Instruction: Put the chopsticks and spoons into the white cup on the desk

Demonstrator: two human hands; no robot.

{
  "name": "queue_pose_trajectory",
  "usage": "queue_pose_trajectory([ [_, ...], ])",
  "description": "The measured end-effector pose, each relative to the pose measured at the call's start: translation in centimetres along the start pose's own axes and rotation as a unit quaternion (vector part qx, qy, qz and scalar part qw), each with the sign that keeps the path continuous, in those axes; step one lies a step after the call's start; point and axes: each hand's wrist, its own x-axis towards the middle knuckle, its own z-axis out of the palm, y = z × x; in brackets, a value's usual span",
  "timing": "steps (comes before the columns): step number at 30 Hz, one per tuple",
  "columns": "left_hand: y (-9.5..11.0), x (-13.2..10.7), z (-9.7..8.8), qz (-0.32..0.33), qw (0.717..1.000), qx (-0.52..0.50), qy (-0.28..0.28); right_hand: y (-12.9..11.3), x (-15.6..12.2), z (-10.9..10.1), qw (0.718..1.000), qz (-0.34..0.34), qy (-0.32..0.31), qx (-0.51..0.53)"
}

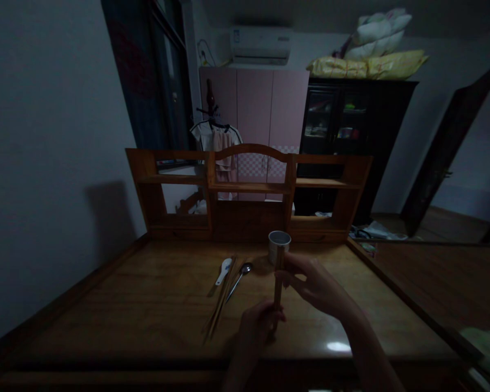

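Observation:
A bundle of wooden chopsticks (278, 294) stands upright in front of me, held at two heights. My left hand (256, 322) is closed round its lower part. Higher up, the fingers of my right hand (312, 280) pinch it. Just behind the bundle's top is a silver metal cup (273, 252), partly covered by the sticks and my right hand. To the left, several loose chopsticks (220, 306) lie on the table between a white soup spoon (224, 271) and a metal spoon (239, 280).
The wooden table (147, 294) has a raised shelf unit (251, 188) along its back edge. A wall (57, 163) borders it on the left. Beyond stand a pink wardrobe (253, 109) and a dark cabinet (367, 130). The room is dim.

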Motion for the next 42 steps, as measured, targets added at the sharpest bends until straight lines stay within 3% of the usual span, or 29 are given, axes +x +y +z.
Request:
queue_pose_trajectory([
  [3,0.0,-0.1,0.0,-0.015,1.000,0.006,0.005,0.1,0.2,-0.1,1.000,-0.001,-0.004,0.002],
  [14,-1.0,0.2,-0.2,0.048,0.998,0.033,0.005,0.5,0.5,-0.2,1.000,-0.001,-0.009,-0.011],
  [23,0.0,0.2,0.1,-0.016,1.000,-0.002,-0.002,1.3,0.7,-0.4,1.000,-0.004,-0.019,-0.003],
  [42,0.1,0.5,0.3,0.059,0.998,0.003,-0.007,3.8,1.1,-1.9,0.998,0.016,-0.025,0.053],
])
